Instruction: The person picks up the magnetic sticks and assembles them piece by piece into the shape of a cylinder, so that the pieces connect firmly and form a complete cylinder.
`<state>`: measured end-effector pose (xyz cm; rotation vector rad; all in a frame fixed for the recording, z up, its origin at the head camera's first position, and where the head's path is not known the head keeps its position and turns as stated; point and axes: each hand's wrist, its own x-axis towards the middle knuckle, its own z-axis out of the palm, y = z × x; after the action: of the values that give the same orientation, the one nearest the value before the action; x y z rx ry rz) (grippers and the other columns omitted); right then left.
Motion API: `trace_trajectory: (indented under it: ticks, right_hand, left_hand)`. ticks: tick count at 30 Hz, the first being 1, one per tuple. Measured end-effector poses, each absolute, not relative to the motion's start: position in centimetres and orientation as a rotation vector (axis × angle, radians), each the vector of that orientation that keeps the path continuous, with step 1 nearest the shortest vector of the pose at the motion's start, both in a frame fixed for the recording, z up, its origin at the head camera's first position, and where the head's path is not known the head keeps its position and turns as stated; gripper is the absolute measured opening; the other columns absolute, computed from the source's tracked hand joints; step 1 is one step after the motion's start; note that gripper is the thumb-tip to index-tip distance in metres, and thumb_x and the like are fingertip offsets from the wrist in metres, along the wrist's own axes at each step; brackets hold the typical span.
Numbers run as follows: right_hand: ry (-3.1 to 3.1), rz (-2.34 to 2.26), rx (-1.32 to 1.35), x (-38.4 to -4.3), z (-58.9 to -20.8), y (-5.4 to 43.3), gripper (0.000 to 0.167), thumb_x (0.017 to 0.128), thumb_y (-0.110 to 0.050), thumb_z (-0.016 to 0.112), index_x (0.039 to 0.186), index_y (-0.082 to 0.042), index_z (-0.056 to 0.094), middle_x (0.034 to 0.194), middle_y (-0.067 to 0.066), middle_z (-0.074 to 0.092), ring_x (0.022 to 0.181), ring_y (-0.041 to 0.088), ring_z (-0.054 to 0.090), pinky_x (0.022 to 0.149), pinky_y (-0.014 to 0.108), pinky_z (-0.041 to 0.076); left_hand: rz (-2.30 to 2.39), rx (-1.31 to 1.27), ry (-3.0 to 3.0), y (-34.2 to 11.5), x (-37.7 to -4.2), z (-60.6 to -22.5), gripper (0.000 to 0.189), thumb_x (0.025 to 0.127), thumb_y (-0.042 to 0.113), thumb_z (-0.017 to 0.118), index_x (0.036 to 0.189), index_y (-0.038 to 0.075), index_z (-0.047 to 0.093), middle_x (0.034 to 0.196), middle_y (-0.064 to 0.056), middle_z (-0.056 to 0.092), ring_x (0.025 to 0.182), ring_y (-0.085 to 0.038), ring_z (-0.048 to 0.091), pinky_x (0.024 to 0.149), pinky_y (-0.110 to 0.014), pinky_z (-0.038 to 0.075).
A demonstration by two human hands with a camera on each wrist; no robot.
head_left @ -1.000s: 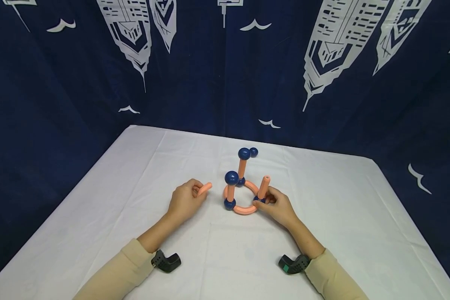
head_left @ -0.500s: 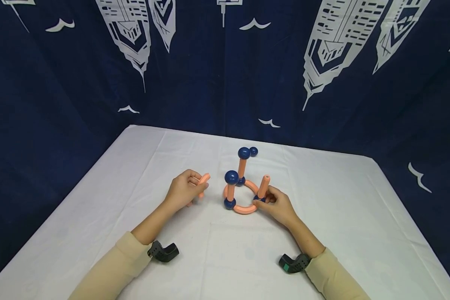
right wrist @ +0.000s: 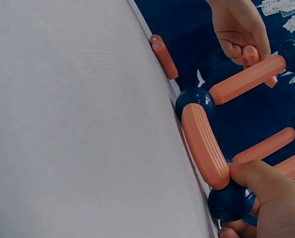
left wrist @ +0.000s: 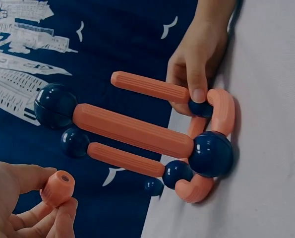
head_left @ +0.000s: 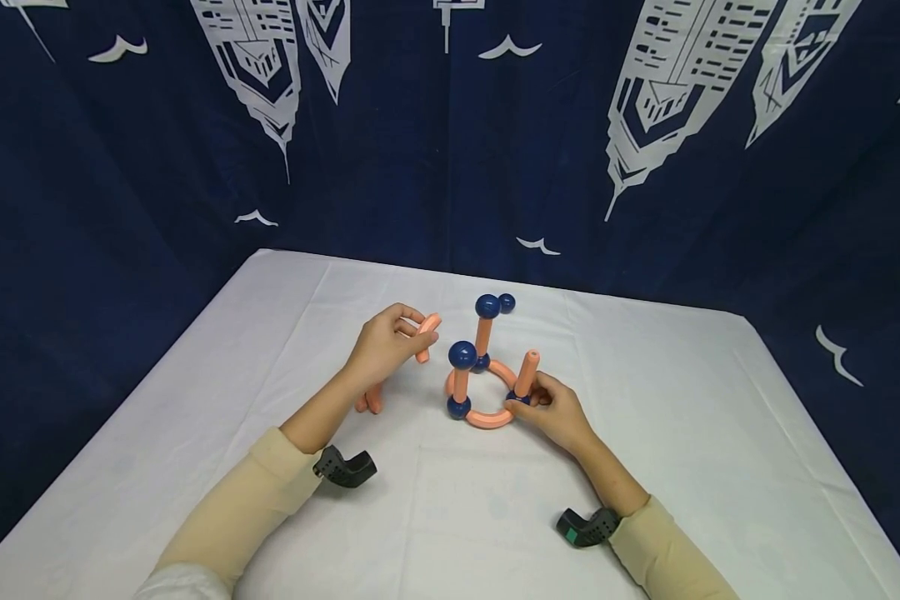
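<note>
My left hand (head_left: 387,343) pinches a short curved orange magnetic rod (head_left: 427,338), raised left of the structure; its end with a dark magnet shows in the left wrist view. The structure has a ring of curved orange rods (head_left: 490,420) joined by blue balls. Three straight rods rise from it. Two bear a blue ball on top, such as the near-left ball (head_left: 462,355); the right upright rod (head_left: 527,372) has a bare top. With thumb and fingers, my right hand (head_left: 561,414) grips the blue ball (right wrist: 230,202) at that rod's foot.
Two loose orange rods (head_left: 374,398) lie on the white cloth, partly hidden by the left wrist. A spare blue ball (head_left: 507,303) rests behind the structure. Dark blue printed fabric (head_left: 450,167) hangs beyond the table.
My left hand has lifted the rod away from the table, turned it more upright and carried it farther back. Loose rods now show beneath the wrist. My right hand stays on the ball.
</note>
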<state>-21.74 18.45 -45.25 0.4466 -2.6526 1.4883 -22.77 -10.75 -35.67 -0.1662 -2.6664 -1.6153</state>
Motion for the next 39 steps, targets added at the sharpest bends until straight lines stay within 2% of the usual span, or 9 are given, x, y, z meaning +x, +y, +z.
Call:
trace_trajectory:
  ticks: [7, 18, 28, 39]
  right_hand:
    - [-2.639, 1.493, 0.462, -21.7, -45.3, 18.5, 0.029, 0.08, -0.017, 0.081, 0.103, -0.004, 0.067, 0.081, 0.005, 0.057, 0.073, 0.019, 0.049, 0.063, 0.025, 0.04]
    - [-2.644, 1.5, 0.434, -21.5, -45.2, 18.2, 0.03, 0.079, -0.016, 0.081, 0.102, -0.006, 0.066, 0.088, 0.006, 0.061, 0.078, 0.02, 0.05, 0.068, 0.025, 0.041]
    - [-2.659, 1.496, 0.425, -21.7, -45.3, 18.2, 0.03, 0.08, -0.016, 0.081, 0.103, -0.005, 0.066, 0.087, 0.007, 0.06, 0.079, 0.02, 0.051, 0.068, 0.025, 0.042]
    - [-2.643, 1.494, 0.435, -21.6, -45.2, 18.1, 0.029, 0.079, -0.016, 0.081, 0.101, -0.006, 0.066, 0.087, 0.006, 0.061, 0.078, 0.02, 0.051, 0.068, 0.026, 0.042]
  left_hand:
    - [-1.602, -0.172, -2.677, -10.0, -23.4, -34.9, 0.039, 0.088, 0.034, 0.072, 0.117, 0.01, 0.06, 0.093, -0.004, 0.069, 0.089, -0.022, 0.062, 0.075, -0.037, 0.048]
    - [-1.669, -0.177, -2.701, -8.8, -24.1, -34.1, 0.038, 0.088, 0.036, 0.072, 0.115, 0.011, 0.061, 0.087, -0.001, 0.069, 0.088, -0.02, 0.061, 0.077, -0.038, 0.046]
    - [-1.684, -0.175, -2.718, -7.3, -24.8, -33.0, 0.034, 0.087, 0.032, 0.074, 0.111, 0.01, 0.063, 0.077, -0.003, 0.069, 0.076, -0.021, 0.062, 0.062, -0.031, 0.043]
    - [-1.709, -0.169, -2.735, -6.9, -25.2, -32.5, 0.032, 0.086, 0.032, 0.075, 0.107, 0.01, 0.065, 0.076, -0.005, 0.069, 0.07, -0.017, 0.062, 0.059, -0.029, 0.043]
